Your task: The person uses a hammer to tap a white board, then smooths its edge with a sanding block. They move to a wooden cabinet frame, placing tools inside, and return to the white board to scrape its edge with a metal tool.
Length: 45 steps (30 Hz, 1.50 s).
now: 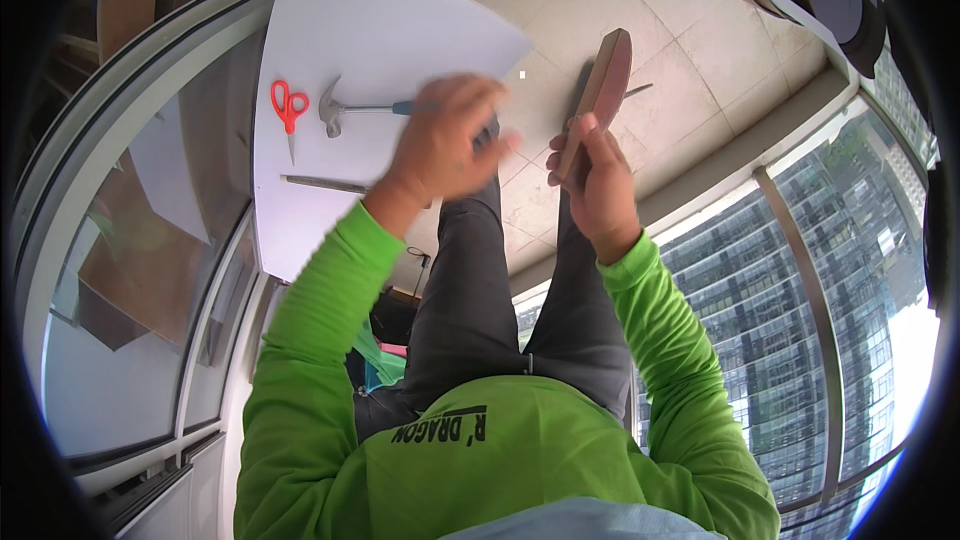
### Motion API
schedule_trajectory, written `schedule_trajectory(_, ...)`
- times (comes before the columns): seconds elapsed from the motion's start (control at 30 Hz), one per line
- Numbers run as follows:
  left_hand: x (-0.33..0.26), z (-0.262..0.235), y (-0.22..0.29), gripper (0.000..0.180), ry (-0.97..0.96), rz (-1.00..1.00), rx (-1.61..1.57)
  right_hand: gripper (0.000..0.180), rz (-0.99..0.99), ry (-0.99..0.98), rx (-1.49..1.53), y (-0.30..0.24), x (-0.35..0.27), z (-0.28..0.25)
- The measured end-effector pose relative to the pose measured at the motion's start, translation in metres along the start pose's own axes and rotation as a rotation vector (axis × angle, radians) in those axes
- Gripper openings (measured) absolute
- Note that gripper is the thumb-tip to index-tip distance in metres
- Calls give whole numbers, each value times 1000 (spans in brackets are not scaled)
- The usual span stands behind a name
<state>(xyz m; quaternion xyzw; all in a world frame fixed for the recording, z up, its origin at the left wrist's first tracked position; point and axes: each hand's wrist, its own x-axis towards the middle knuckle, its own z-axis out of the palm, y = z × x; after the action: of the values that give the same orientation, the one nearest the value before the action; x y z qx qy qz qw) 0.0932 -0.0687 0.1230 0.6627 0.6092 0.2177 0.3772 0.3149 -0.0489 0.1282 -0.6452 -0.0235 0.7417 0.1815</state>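
Note:
My right hand (600, 175) is closed around the lower end of a flat wooden piece (602, 80). The piece has a curved edge and a reddish face, and it points up and away from me. My left hand (450, 135) is blurred by motion, its thumb apart from the fingers and nothing visible between them. It hovers over the white board and hides part of a claw hammer (365, 109) with a blue grip. Left of the hammer lie red-handled scissors (290, 112). A long, thin bar-like tool (322, 182) lies nearer to me, its right part behind my left wrist.
The white board (360, 20) stretches along my left, beside a glazed frame (215, 140). Beige floor tiles (690, 50) lie ahead. A thin pointed object (638, 91) shows behind the wooden piece. A low ledge (735, 150) and large windows (750, 290) stand on the right.

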Motion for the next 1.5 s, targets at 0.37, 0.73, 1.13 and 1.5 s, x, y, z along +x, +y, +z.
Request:
schedule_trajectory(0.37, 80, -151, -282, 53, 312, -779, -370, 43, 117, 37, 136, -1, 33, -14)
schedule_trajectory(0.73, 60, -186, -277, 60, 41, -1012, -513, 41, 101, 54, 42, -1, 41, -13)
schedule_trajectory(1.13, 5, -191, -286, 59, -25, -1055, -508, 46, 117, 63, 15, 8, 46, -11)
schedule_trajectory(1.5, 42, -167, -271, 66, 126, -929, -619, 59, 153, 28, -29, -2, 54, 4)
